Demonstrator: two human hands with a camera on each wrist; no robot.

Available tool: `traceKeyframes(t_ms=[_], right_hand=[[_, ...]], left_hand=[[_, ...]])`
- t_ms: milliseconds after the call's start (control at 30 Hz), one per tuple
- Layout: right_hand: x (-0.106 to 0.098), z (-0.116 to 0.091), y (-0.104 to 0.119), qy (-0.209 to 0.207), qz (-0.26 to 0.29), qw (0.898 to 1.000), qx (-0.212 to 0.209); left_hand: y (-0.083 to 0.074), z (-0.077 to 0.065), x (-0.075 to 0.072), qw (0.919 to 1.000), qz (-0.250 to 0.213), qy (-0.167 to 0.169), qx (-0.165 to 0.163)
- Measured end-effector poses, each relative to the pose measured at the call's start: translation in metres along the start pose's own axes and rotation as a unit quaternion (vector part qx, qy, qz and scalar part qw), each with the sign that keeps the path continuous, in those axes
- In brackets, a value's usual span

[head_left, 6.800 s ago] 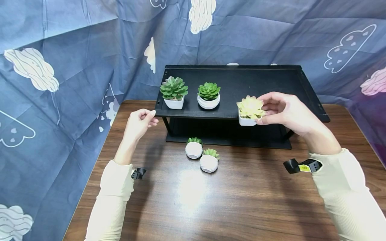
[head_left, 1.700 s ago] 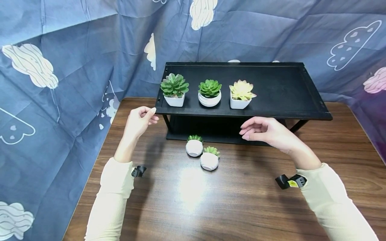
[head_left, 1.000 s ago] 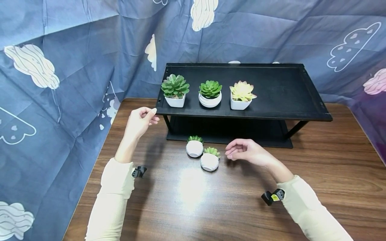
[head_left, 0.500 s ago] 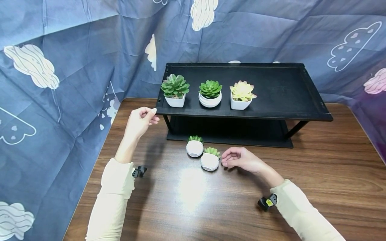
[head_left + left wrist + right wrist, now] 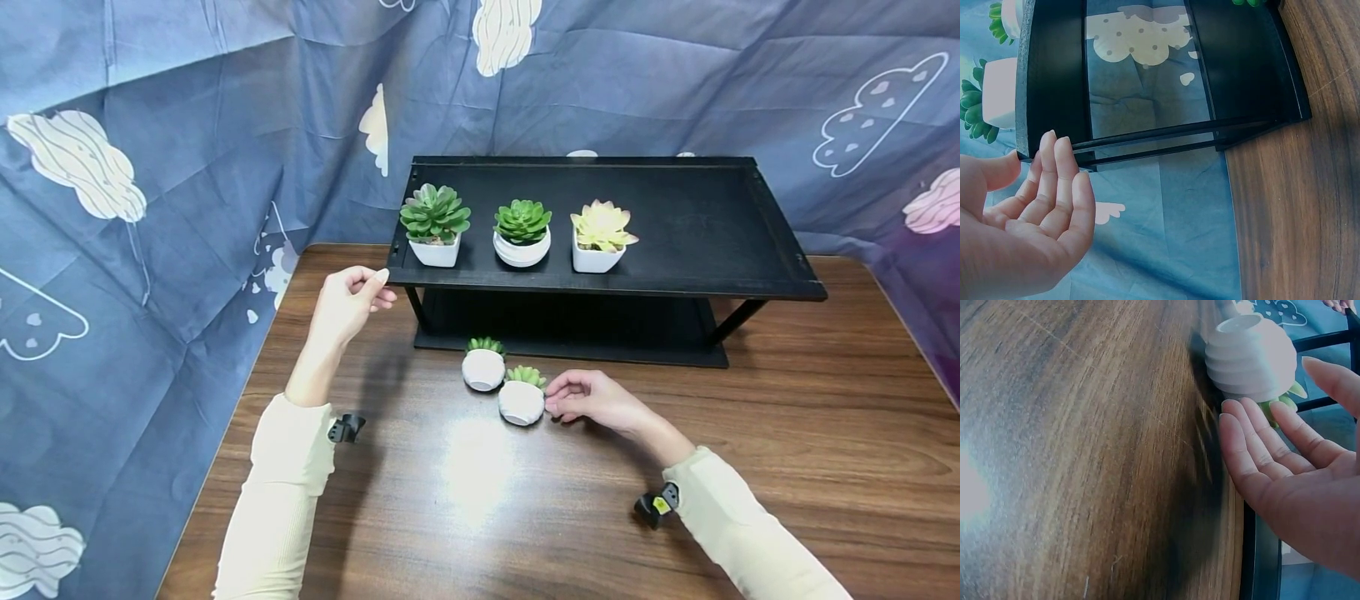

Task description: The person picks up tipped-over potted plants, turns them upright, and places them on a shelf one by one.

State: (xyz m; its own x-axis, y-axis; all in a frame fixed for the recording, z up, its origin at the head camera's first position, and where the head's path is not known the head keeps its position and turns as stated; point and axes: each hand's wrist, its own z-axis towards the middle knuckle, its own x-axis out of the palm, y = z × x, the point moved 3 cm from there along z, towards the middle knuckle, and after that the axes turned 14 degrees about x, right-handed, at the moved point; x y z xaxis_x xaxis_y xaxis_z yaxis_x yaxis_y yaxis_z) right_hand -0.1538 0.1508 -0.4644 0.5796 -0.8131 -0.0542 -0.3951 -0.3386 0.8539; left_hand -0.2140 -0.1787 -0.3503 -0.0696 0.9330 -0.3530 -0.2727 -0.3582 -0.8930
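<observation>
My left hand [image 5: 341, 308] pinches the front left corner of the black two-tier shelf [image 5: 697, 217], thumb on the top edge and fingers below; the left wrist view shows this hold. My right hand [image 5: 600, 402] is beside a light-green succulent in a round white ribbed pot [image 5: 521, 403], fingertips at the pot's right side; whether they touch cannot be told. This pot lies tipped on the table, base toward me. In the right wrist view, the fingers are slightly bent, with the ribbed pot [image 5: 1250, 359] just beyond them. A second tipped succulent in a white pot [image 5: 483, 370] lies close behind.
On the upper tier stand a dark-green succulent [image 5: 435, 221], a bright-green one in a round pot [image 5: 522, 233] and a yellow one [image 5: 600, 237], in a row. The wooden table [image 5: 420, 500] extends in front. A blue cloud-print cloth [image 5: 225, 125] hangs behind.
The right hand has set the yellow succulent on the upper tier, let go, and come down left to the light-green succulent's pot. The left hand has stayed at the shelf corner.
</observation>
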Motion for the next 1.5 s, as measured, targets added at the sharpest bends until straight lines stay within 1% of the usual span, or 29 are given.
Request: traceKeyframes(t_ms=[267,600,967,1100,1300,1500], right_hand=[[-0.001,0.004,0.001,-0.016,-0.001,1.000,0.008],[-0.003,0.009,0.004,-0.025,0.000,1.000,0.019],[-0.003,0.012,0.009,-0.040,-0.007,0.999,0.028],[-0.003,0.012,0.011,-0.049,-0.023,0.998,0.038],[-0.001,0.011,0.014,-0.069,-0.048,0.994,0.069],[0.001,0.011,0.017,-0.084,-0.055,0.991,0.088]], left_hand=[[-0.001,0.000,0.001,1.0000,-0.008,-0.003,-0.005],[-0.001,-0.001,0.000,1.0000,-0.003,-0.001,-0.006],[-0.001,0.000,0.001,0.9999,-0.007,0.000,-0.008],[-0.001,0.000,0.000,1.0000,-0.003,0.001,-0.007],[-0.001,0.000,0.000,1.0000,0.000,0.003,-0.009],[-0.001,-0.001,0.001,1.0000,0.002,0.004,-0.006]])
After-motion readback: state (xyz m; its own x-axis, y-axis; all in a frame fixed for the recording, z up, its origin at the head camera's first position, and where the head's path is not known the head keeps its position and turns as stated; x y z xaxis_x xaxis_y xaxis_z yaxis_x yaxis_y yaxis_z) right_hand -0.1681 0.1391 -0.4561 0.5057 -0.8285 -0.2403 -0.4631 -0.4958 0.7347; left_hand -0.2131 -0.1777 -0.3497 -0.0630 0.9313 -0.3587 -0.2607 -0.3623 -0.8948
